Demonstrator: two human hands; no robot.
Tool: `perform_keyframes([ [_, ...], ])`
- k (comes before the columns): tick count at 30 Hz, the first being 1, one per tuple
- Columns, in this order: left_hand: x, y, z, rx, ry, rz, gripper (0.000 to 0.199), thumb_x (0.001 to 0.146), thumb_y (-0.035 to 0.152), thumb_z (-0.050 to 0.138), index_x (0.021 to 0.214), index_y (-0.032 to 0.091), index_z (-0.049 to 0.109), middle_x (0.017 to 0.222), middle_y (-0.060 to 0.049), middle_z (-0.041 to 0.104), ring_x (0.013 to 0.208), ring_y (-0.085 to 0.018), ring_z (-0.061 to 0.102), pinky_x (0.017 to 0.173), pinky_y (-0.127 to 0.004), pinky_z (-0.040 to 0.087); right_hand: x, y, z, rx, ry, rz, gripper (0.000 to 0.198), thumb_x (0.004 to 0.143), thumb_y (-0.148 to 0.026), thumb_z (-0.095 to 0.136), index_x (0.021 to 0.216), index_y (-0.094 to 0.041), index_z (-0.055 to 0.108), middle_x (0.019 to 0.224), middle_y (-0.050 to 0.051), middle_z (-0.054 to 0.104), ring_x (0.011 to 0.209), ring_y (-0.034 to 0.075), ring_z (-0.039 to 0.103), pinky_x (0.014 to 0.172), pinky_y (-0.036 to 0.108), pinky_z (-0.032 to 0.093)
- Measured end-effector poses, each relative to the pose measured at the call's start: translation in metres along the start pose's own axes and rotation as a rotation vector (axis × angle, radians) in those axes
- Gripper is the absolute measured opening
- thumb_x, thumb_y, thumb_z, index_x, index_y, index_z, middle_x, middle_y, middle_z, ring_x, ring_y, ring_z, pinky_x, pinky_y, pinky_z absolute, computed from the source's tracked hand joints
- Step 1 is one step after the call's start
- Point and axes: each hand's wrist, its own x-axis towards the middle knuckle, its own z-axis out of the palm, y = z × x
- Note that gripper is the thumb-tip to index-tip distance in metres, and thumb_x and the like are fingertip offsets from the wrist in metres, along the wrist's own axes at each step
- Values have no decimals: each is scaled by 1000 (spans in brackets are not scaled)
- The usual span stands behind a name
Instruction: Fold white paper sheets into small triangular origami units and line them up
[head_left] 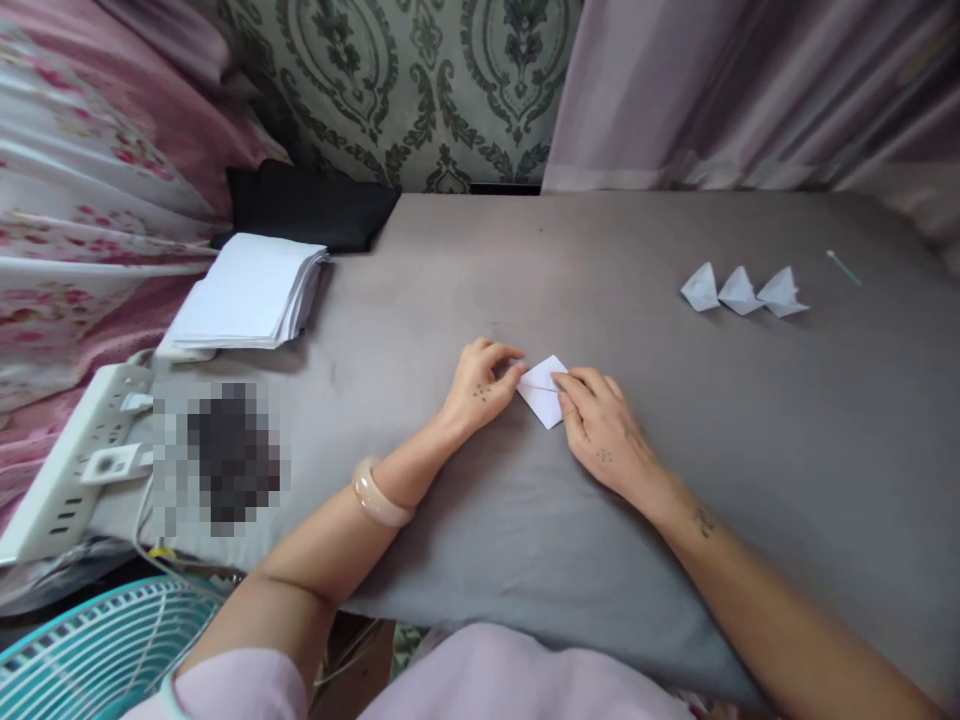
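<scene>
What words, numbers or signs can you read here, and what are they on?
None can be read for sure.
Power strip: any markings too small to read.
Charger plug: a grey smudge, too blurred.
Right forearm: a dark mark, too blurred.
Left hand and right hand: dots, no letters.
Folded paper: a line across it, no writing visible.

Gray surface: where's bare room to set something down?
Free: beyond the left hand and right hand, between paper stack and three folded pieces; also right of the right hand, nearer than those pieces. Crowded: left edge, with power strip; centre, folded sheet at both hands.
</scene>
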Motion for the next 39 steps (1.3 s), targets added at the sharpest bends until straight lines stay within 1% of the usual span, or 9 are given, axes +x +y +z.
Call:
perform_keyframes([
  [3, 1, 1, -14, -41, 100, -226, 17, 76, 17, 56, 81, 17, 73, 90, -6, 57, 85, -18, 56, 85, -34, 47, -2, -1, 3, -97, -3, -29, 40, 96, -26, 37, 128, -14, 58, 116, 15, 59, 100, 27, 53, 88, 42, 48],
  [6, -1, 7, -21, 10, 23, -283, 15, 75, 20, 57, 75, 20, 73, 94, -6, 58, 97, -23, 54, 95, -41, 40, -2, -3, 4, -144, 4, -56, 41, 96, -27, 39, 129, -12, 58, 115, 15, 59, 98, 27, 52, 87, 43, 49],
  [11, -6, 14, -15, 83, -82, -226, 11, 76, 28, 63, 80, 23, 73, 103, -5, 59, 106, -25, 49, 99, -46, 32, -4, -4, 4, -168, -3, -73, 42, 96, -26, 41, 131, -9, 57, 116, 16, 58, 99, 28, 51, 87, 43, 50],
  [21, -6, 10, -9, 157, -96, -205, 13, 81, 33, 65, 78, 20, 68, 102, -5, 59, 105, -25, 47, 94, -43, 32, -5, -6, 4, -196, -25, -81, 43, 95, -25, 40, 132, -7, 56, 118, 17, 58, 102, 29, 50, 89, 44, 50],
  [27, -7, 7, -5, 247, -105, -182, 19, 83, 33, 63, 98, 21, 60, 107, -7, 55, 104, -26, 46, 89, -41, 33, -3, -5, 2, -170, -40, -58, 43, 95, -25, 40, 132, -8, 56, 119, 16, 57, 102, 28, 50, 90, 44, 49],
  [29, -8, 7, -4, 256, -124, -164, 15, 85, 30, 60, 98, 23, 61, 107, -7, 55, 103, -26, 46, 88, -42, 33, -3, -6, 2, -162, -45, -56, 43, 96, -26, 40, 132, -9, 56, 118, 16, 58, 101, 28, 50, 89, 43, 49],
  [32, -11, 8, -2, 284, -137, -80, 13, 89, 25, 53, 99, 25, 62, 106, -6, 58, 99, -25, 47, 84, -40, 33, -2, -7, 1, -180, -45, -49, 43, 96, -27, 39, 132, -11, 56, 117, 15, 59, 99, 28, 51, 85, 43, 50],
  [36, -14, 9, 0, 420, -180, 245, 27, 96, 17, 39, 110, 24, 60, 113, -6, 59, 100, -23, 46, 82, -37, 34, -1, -6, 1, -184, -47, -54, 42, 96, -27, 38, 131, -13, 57, 119, 15, 59, 100, 28, 51, 86, 44, 49],
  [39, -17, 14, 1, 559, -276, 445, 26, 98, 18, 37, 110, 17, 60, 110, -8, 60, 99, -22, 49, 82, -35, 36, 0, -4, -1, -164, -58, -69, 42, 96, -25, 37, 133, -15, 54, 123, 14, 57, 103, 27, 51, 89, 43, 48],
])
